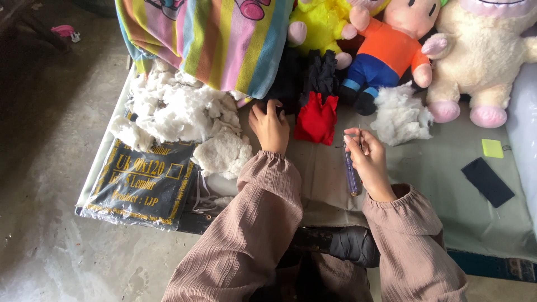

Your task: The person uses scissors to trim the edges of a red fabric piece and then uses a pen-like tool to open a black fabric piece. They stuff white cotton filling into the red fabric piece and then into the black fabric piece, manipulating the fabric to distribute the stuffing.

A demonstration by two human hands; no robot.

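Observation:
My left hand (269, 126) rests palm down on the low table, fingers on a black cloth piece (313, 75) beside a red fabric piece (317, 118). My right hand (366, 159) pinches a thin needle (359, 136) upright between thumb and fingers, and a slim purple pen-like tool (352, 178) lies along its palm. Both wrists wear brown pleated sleeves. A clump of white stuffing (400, 116) lies just beyond my right hand.
A heap of white stuffing (179, 114) and a black printed plastic bag (142, 184) lie at the left. A striped pillow (218, 39), a yellow plush (321, 22), an orange-and-blue doll (391, 50) and a cream plush (481, 61) line the back. A yellow patch (492, 148) and black patch (488, 182) lie right.

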